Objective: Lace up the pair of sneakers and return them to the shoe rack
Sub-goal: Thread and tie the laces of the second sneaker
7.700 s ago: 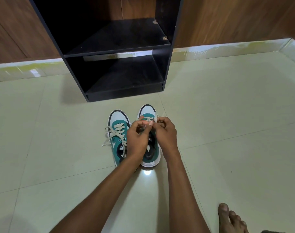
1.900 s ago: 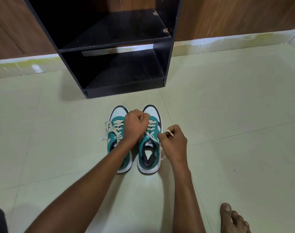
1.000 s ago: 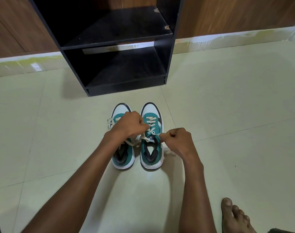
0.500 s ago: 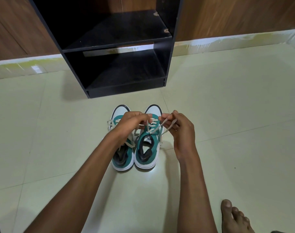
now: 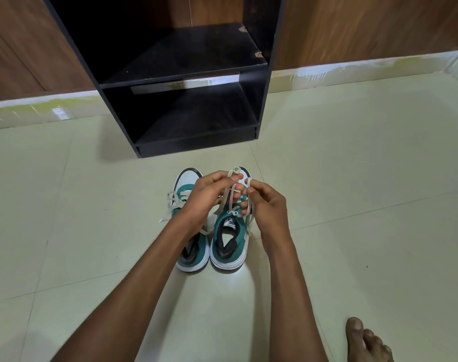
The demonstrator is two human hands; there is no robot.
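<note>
Two teal and white sneakers stand side by side on the floor, toes toward the rack. The left sneaker [image 5: 188, 259] has loose cream laces trailing off its left side. Over the right sneaker [image 5: 229, 246] both hands work its cream lace [image 5: 234, 171]. My left hand [image 5: 209, 192] pinches a loop of the lace held up above the toe. My right hand [image 5: 265, 202] grips the other lace end beside it, the strand running down past its fingers. The hands hide the front half of both shoes.
A black shoe rack [image 5: 194, 145] with two bare shelves stands just beyond the sneakers against a wooden wall. Pale floor tiles [image 5: 353, 178] spread all around. A bare foot [image 5: 366, 340] rests at the lower right.
Both hands have drawn together over the right sneaker's toe. The lace ends, pulled apart sideways a second ago, are now raised and formed into a loop in my left hand.
</note>
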